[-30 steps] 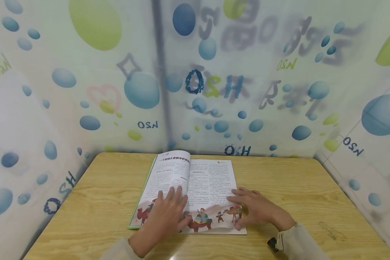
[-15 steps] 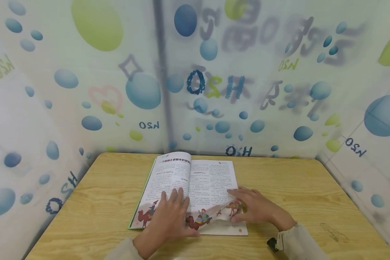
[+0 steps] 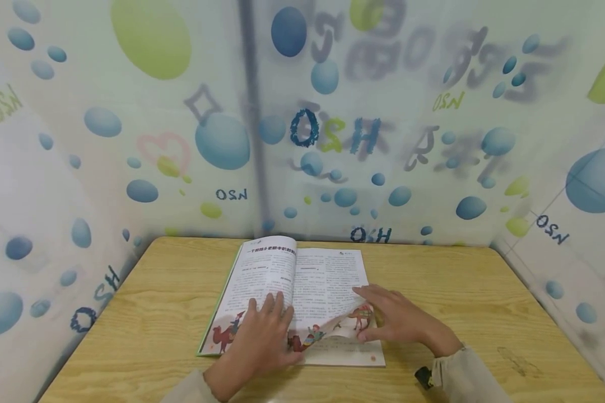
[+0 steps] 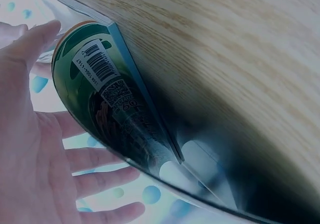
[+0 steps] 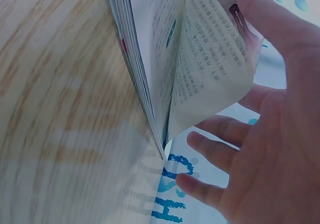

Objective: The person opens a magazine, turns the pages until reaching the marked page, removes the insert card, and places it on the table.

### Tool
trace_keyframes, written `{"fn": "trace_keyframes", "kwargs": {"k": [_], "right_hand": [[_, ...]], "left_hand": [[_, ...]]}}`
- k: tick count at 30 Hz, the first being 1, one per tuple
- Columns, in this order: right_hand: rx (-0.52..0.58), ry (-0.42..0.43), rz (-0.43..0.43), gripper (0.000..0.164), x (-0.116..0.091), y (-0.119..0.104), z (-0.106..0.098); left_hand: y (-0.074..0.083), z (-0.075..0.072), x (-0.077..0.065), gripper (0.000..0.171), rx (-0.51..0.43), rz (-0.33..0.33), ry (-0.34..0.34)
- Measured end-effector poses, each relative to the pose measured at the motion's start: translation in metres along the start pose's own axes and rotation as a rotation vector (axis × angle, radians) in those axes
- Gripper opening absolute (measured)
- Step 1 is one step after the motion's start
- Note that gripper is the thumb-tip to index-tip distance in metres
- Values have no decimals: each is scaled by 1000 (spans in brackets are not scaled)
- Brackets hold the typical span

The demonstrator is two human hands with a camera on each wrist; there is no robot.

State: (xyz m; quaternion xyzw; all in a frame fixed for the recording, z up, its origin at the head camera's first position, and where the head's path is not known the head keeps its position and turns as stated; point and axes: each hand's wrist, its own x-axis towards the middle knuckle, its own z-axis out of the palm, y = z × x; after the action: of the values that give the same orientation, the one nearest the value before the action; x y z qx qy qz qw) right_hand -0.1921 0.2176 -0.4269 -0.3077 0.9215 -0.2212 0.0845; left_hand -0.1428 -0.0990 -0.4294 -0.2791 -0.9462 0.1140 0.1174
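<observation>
Here's the open paper book with white printed pages and a glossy green cover [image 3: 262, 268], lying on the yellow wood-grain table [image 3: 146, 313], a touch toward nine o'clock of the middle. Over at its seven o'clock, the bare left hand [image 3: 259, 336] lies across the left side and gutter, fingers straight and spread, clamped on nothing. Round at three o'clock, the right hand [image 3: 403, 319] pinches the white right-hand page with a painted camel strip along its foot [image 3: 333, 294], thumb and forefinger together on its outer edge. What a curve: its five-o'clock corner bows up, baring the sheet beneath! From the left wrist, the cover shows a black-and-white barcode [image 4: 97, 63]. Pale cream sleeves [image 3: 466, 375] run in from five and seven, a small black object [image 3: 423, 378] beside the right cuff. At twelve stands the pale backdrop printed with blue and green bubbles [image 3: 171, 112].
</observation>
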Motion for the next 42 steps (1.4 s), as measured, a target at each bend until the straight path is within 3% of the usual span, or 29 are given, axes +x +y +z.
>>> {"fn": "trace_keyframes", "kwargs": {"k": [10, 18, 22, 35, 38, 42], "right_hand": [[53, -5, 29, 90, -4, 0, -3], [174, 27, 100, 77, -6, -1, -10], [227, 47, 118, 72, -7, 1, -13], [104, 23, 173, 87, -7, 7, -11], [68, -22, 170, 89, -5, 7, -6], [8, -96, 117, 94, -4, 8, -1]], "left_hand": [[-3, 0, -2, 73, -42, 6, 88], [-6, -4, -2, 71, -77, 8, 12], [-7, -4, -1, 76, -87, 31, 31], [-10, -8, 5, 95, -122, 118, 275], [-10, -8, 6, 89, -76, 168, 299], [-10, -8, 7, 75, -15, 220, 274]]}}
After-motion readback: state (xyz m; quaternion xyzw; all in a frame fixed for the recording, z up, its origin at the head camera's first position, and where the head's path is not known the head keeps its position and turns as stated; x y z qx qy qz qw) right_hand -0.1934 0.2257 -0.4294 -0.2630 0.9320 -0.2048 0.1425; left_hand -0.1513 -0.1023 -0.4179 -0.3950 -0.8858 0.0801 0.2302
